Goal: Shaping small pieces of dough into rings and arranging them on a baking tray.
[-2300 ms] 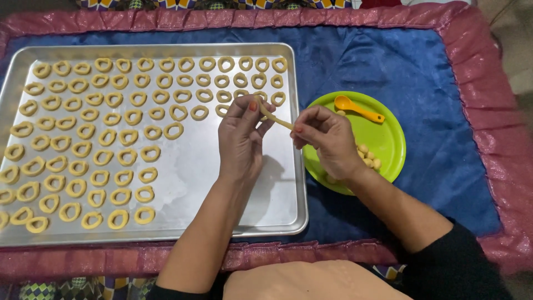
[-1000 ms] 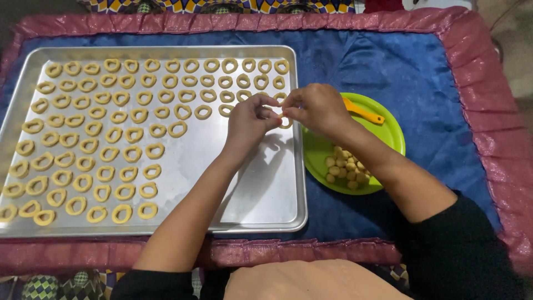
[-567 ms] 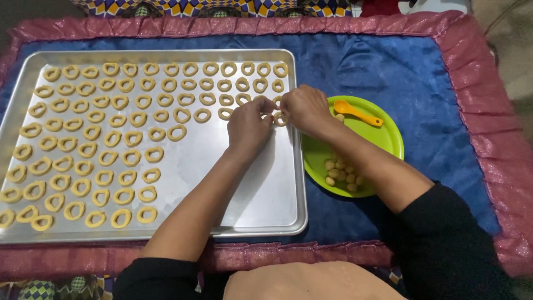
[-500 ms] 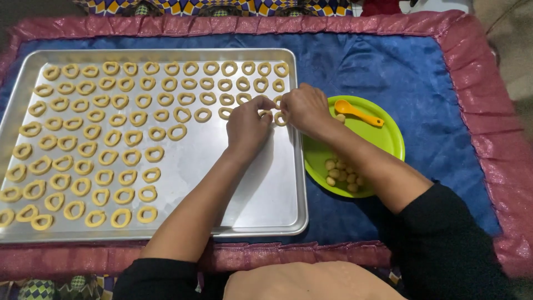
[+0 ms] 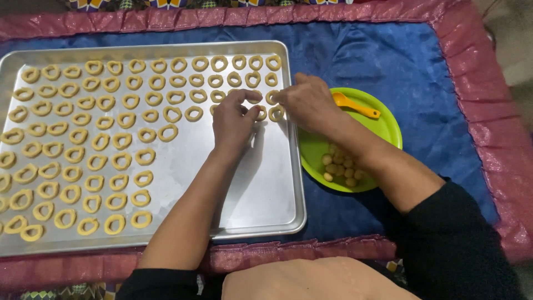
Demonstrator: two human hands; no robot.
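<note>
A silver baking tray (image 5: 266, 183) carries several rows of small dough rings (image 5: 116, 119). Both hands are low over the tray's upper right corner. My left hand (image 5: 233, 119) rests with its fingertips on the tray beside a ring, fingers slightly apart. My right hand (image 5: 305, 103) reaches in from the right, and its fingertips touch a dough ring (image 5: 276, 113) lying on the tray near the right rim. Neither hand lifts anything.
A green plate (image 5: 383, 130) to the right of the tray holds several small dough balls (image 5: 340, 166) and an orange spoon (image 5: 355, 105). Everything lies on a blue cloth (image 5: 422, 72) with a pink border (image 5: 488, 128).
Earlier both hands held a strip of dough above the tray and curled it into a ring. They have since come down and the ring now lies on the tray.
</note>
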